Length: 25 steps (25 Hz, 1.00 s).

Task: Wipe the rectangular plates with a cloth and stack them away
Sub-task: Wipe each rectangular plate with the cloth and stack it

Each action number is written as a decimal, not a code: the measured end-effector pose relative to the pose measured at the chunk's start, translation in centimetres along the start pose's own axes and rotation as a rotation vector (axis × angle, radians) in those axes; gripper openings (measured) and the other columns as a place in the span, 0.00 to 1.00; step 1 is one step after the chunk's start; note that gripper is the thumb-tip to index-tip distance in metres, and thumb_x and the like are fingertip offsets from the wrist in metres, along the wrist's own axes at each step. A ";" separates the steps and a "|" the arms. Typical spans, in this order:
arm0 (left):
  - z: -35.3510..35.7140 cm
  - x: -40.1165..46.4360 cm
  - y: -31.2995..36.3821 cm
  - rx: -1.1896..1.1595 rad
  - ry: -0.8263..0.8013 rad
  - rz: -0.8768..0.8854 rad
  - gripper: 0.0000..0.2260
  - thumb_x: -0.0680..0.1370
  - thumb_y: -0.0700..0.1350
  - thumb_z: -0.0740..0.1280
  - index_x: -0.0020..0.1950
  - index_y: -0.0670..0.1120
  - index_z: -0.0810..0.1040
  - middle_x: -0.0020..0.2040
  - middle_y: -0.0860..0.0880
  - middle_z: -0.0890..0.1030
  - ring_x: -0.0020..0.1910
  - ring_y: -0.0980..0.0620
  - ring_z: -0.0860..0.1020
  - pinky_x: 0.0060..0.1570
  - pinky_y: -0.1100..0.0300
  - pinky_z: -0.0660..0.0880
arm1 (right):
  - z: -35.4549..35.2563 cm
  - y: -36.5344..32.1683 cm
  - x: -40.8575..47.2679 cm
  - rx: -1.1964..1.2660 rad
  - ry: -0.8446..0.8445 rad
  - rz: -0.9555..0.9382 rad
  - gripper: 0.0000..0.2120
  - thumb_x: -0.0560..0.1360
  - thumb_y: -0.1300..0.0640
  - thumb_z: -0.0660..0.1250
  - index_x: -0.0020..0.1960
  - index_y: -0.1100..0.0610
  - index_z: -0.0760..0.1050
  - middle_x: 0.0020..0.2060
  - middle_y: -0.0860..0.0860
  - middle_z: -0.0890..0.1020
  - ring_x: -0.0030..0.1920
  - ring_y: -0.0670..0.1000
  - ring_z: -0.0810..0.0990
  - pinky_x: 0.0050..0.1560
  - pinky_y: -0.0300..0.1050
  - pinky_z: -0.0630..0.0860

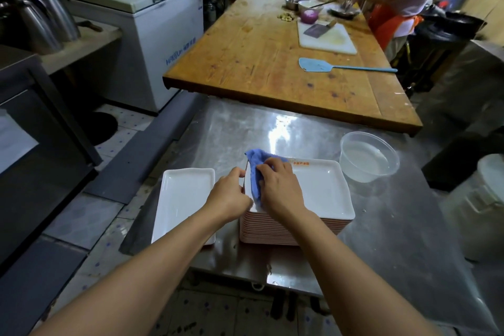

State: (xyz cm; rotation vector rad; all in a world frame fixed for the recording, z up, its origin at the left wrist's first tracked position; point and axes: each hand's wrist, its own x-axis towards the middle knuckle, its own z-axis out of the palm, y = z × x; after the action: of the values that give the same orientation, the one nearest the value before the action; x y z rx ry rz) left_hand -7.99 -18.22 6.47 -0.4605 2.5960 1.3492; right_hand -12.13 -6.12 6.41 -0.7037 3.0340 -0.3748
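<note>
A tall stack of white rectangular plates (324, 194) with pinkish edges stands on the steel table (381, 240). My right hand (281, 188) presses a blue cloth (257, 172) onto the left part of the top plate, fingers curled over the cloth. My left hand (229, 194) pinches the left rim of that top plate. To the left of the stack a single white rectangular plate (185, 199) lies flat near the table's left edge.
A clear plastic tub of water (368, 155) sits right of the stack. Behind is a wooden table (259, 63) with a blue spatula (321, 65), cutting board and bowls; a person in an orange apron (395, 8) works there. A white freezer (152, 22) stands at the left.
</note>
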 end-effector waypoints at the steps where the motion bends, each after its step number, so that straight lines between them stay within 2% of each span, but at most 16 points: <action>1: 0.0 0.1 0.1 0.012 -0.004 -0.006 0.26 0.68 0.35 0.66 0.64 0.49 0.67 0.41 0.51 0.75 0.44 0.45 0.79 0.46 0.48 0.79 | 0.0 0.0 0.3 -0.042 0.007 0.001 0.18 0.76 0.58 0.60 0.66 0.57 0.68 0.64 0.53 0.69 0.62 0.56 0.66 0.54 0.46 0.70; 5: 0.2 0.3 0.2 0.019 -0.010 -0.024 0.22 0.68 0.34 0.65 0.59 0.50 0.67 0.39 0.50 0.74 0.45 0.42 0.79 0.48 0.46 0.79 | -1.1 2.8 -0.3 -0.141 0.044 0.087 0.17 0.77 0.55 0.59 0.65 0.56 0.69 0.65 0.53 0.69 0.61 0.57 0.69 0.54 0.49 0.69; 9: 0.5 0.6 0.1 0.006 -0.008 -0.041 0.20 0.68 0.33 0.64 0.56 0.49 0.67 0.38 0.48 0.74 0.39 0.45 0.75 0.43 0.48 0.78 | -3.2 8.4 -2.5 -0.285 0.086 0.238 0.17 0.79 0.54 0.53 0.65 0.56 0.69 0.64 0.53 0.71 0.64 0.57 0.67 0.60 0.47 0.63; 12: 0.6 0.5 0.1 -0.011 0.006 -0.061 0.21 0.69 0.34 0.65 0.57 0.51 0.66 0.41 0.48 0.77 0.41 0.46 0.77 0.42 0.51 0.78 | -4.3 9.5 -3.1 -0.332 0.029 0.199 0.16 0.79 0.53 0.56 0.65 0.54 0.69 0.65 0.52 0.71 0.65 0.56 0.65 0.63 0.48 0.62; 15: 0.9 0.2 0.2 0.020 0.036 -0.077 0.20 0.71 0.36 0.66 0.57 0.53 0.65 0.43 0.49 0.77 0.44 0.46 0.78 0.46 0.46 0.80 | -4.9 9.6 -4.7 -0.345 -0.006 0.142 0.13 0.79 0.54 0.57 0.62 0.54 0.72 0.63 0.51 0.74 0.63 0.55 0.66 0.62 0.48 0.63; 20: 0.9 -0.2 0.2 -0.005 0.050 -0.076 0.21 0.71 0.34 0.66 0.59 0.50 0.66 0.44 0.47 0.77 0.44 0.46 0.78 0.46 0.48 0.80 | -5.4 8.6 -8.6 -0.273 -0.048 0.120 0.11 0.79 0.56 0.56 0.55 0.55 0.75 0.58 0.51 0.77 0.60 0.54 0.70 0.60 0.45 0.62; 25: 0.2 -0.9 0.0 -0.200 -0.006 -0.069 0.21 0.72 0.31 0.64 0.61 0.49 0.69 0.37 0.45 0.76 0.33 0.49 0.75 0.34 0.56 0.76 | -3.7 4.2 -9.3 -0.089 -0.069 0.082 0.12 0.76 0.57 0.59 0.59 0.57 0.72 0.59 0.54 0.74 0.59 0.56 0.68 0.58 0.47 0.67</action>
State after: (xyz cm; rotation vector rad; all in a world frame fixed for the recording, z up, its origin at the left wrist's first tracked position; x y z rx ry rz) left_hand -7.19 -17.92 6.66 -0.5682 2.4270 1.5905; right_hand -5.80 2.42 8.60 -0.5801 3.0175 -0.2105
